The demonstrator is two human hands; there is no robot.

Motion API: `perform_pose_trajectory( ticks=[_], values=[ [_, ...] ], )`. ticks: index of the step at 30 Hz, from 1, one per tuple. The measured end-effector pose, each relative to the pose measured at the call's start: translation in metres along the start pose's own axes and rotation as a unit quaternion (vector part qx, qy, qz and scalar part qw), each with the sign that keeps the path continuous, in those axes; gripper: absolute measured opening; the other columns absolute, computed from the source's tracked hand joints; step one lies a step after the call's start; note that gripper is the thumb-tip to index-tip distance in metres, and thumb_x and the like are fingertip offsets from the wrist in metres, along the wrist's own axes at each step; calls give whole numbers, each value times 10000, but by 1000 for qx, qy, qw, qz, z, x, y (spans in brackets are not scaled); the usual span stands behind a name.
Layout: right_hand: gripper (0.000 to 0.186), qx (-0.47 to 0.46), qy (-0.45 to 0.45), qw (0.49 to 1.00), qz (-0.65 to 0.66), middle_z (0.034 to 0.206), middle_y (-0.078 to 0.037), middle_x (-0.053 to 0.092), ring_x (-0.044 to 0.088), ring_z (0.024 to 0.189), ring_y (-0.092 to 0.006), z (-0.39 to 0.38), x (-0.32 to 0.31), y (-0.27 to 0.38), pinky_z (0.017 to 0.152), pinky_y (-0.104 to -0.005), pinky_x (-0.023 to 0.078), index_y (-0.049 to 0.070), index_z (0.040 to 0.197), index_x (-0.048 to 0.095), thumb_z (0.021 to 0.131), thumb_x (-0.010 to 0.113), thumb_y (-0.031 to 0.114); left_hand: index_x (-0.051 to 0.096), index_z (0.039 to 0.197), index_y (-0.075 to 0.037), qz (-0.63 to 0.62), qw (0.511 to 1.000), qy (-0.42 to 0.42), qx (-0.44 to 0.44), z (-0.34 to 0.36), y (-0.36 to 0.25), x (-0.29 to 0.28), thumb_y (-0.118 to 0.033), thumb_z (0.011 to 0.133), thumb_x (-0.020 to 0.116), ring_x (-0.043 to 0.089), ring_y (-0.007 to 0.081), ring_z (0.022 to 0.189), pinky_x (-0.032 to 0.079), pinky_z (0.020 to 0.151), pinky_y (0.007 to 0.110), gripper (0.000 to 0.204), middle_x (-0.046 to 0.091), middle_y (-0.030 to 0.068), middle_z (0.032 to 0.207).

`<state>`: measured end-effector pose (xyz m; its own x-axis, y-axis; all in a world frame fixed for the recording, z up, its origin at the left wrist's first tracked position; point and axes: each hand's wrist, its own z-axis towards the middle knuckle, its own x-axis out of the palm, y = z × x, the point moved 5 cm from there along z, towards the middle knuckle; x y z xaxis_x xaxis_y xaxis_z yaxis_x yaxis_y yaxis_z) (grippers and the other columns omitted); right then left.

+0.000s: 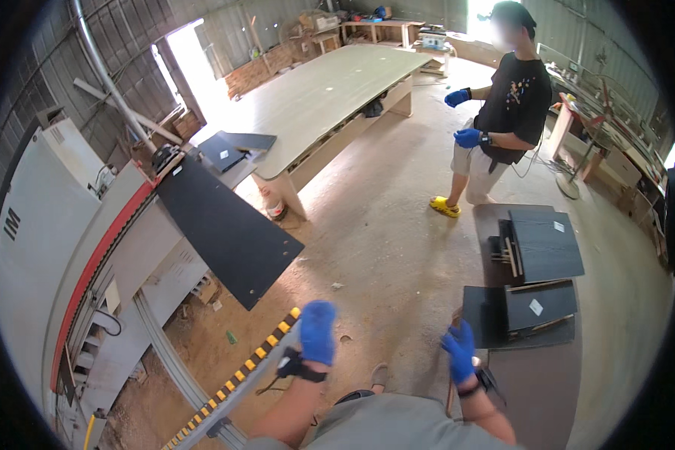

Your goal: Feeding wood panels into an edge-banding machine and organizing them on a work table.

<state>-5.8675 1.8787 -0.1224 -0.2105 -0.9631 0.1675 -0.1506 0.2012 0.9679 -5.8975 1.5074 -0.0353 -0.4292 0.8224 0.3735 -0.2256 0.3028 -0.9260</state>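
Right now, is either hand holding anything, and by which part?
The right hand is at a thin brown strip, near its upper end; whether it grips cannot be told. Nothing shows in the blurred left hand.

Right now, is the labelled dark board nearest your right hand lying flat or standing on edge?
Lying flat: the labelled dark board shows its broad face upward.

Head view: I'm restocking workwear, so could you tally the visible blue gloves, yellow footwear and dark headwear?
Blue gloves: 4 (two on the co-worker, one on the wearer's left hand, one on the right hand)
Yellow shoe: 1
Dark cap: 1
Total: 6
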Motion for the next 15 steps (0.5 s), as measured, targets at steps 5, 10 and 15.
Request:
perform_pose_trajectory(
  ticks=[5,10,15],
  values=[
    [482,297,395,848,189,1175,-104,578,592,1018,-228,118,313,-88,928,-392,511,96,1380,416,966,628,222,569,1058,-43,47,980,-193,19,0,-82,-118,-61,947,600,595,154,822,518,793,317,117,616,68,949],
    [221,453,406,773,181,1061,-16,630,581,984,-220,146,514,-172,919,-390,494,171,1124,594,948,668,282,572,1036,-35,81,963,-257,13,-50,-91,-152,-107,972,552,620,179,828,510,769,321,98,631,80,894],
    [387,493,368,719,324,1313,-100,611,570,1192,-313,149,579,-176,1050,-436,458,70,1305,566,963,633,237,638,916,-9,331,883,-330,35,-54,-115,-131,-35,862,620,604,327,867,509,768,424,63,630,162,899]
  ],
)
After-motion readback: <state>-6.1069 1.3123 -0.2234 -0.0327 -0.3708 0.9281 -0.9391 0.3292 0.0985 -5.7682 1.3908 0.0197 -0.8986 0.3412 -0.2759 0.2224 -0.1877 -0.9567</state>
